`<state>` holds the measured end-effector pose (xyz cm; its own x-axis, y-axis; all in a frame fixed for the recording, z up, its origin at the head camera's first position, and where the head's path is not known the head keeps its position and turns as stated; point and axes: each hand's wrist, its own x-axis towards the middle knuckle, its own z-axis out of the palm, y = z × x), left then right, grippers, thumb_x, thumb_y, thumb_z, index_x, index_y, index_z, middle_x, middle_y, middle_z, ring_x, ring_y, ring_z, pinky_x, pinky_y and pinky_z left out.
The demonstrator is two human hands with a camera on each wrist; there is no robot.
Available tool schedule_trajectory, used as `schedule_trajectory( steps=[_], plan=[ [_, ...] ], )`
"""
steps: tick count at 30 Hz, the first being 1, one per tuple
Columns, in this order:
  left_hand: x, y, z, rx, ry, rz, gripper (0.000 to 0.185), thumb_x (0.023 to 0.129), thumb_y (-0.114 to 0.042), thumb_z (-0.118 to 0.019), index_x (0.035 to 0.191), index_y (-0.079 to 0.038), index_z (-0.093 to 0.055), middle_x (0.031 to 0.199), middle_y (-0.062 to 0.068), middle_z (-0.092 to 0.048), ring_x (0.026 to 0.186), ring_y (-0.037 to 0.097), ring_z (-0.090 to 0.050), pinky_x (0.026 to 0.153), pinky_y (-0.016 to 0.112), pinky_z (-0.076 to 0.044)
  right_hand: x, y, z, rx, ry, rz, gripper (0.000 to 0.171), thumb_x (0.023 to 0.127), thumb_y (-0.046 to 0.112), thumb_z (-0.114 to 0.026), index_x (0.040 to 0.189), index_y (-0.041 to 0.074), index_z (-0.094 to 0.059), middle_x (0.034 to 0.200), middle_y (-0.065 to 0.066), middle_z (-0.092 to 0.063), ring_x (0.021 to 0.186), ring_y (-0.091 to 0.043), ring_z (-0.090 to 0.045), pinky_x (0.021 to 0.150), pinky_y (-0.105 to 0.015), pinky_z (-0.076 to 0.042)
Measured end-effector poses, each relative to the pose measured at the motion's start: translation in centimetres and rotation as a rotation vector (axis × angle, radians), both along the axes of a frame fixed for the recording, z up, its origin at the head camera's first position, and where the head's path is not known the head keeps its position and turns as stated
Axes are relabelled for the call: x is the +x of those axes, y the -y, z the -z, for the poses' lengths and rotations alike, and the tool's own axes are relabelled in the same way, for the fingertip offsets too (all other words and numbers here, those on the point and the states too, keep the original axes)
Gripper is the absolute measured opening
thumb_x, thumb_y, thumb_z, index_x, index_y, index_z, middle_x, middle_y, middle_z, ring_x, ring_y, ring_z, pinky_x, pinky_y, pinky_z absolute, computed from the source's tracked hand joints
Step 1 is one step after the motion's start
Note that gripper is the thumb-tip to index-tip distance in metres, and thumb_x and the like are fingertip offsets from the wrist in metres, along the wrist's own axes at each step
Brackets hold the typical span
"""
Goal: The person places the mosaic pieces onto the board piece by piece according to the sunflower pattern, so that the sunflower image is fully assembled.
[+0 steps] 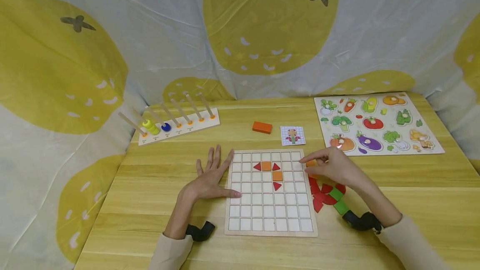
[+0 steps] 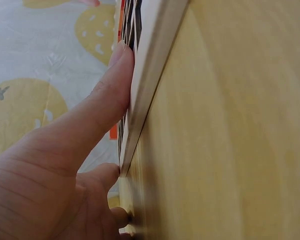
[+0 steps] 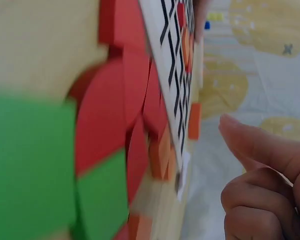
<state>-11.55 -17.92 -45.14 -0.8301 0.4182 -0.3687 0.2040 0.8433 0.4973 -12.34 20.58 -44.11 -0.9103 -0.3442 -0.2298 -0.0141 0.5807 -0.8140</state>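
A gridded wooden board (image 1: 262, 211) lies on the table, with two orange squares (image 1: 277, 176) and three red triangles (image 1: 277, 186) on its upper cells. My left hand (image 1: 210, 182) is spread at the board's left edge. Its thumb rests on the board's face, as the left wrist view also shows, and its index fingertip reaches the top left corner. Over the right edge is my right hand (image 1: 331, 163), index finger and thumb pointing at the board with a small gap between them; no piece shows there. In the right wrist view its other fingers (image 3: 257, 195) are curled.
Loose red pieces (image 1: 318, 199), green pieces (image 1: 341, 207) and orange ones lie right of the board. Behind it are an orange block (image 1: 262, 127) and a pattern card (image 1: 293, 136). A peg counter (image 1: 180, 132) stands back left, a vegetable puzzle (image 1: 386, 111) back right.
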Motion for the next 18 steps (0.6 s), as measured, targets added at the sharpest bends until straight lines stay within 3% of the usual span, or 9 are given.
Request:
schedule_trajectory(
  steps=[9,18],
  plan=[
    [0.0,0.1,0.1,-0.002,0.003,-0.001,0.127,0.080,-0.059,-0.083,0.168,-0.023,0.002,0.168,0.019,0.030,0.156,0.041,0.030,0.114,0.078,0.019,0.2,-3.9,0.2,0.011,-0.016,0.020,0.030,0.085,0.020,-0.086,0.111,0.006,-0.080,0.059,0.006,-0.026,0.053,-0.007,-0.026,0.049,-0.028,-0.026],
    [0.0,0.1,0.1,0.008,0.004,0.002,0.127,0.080,-0.059,-0.083,0.168,-0.024,0.002,0.169,0.020,0.030,0.156,0.041,0.030,0.114,0.078,0.020,0.3,-3.0,0.9,0.051,0.040,0.000,0.031,0.081,0.018,-0.089,0.107,0.005,-0.079,0.067,0.004,-0.034,0.059,-0.011,-0.033,0.052,-0.028,-0.027]
  ],
)
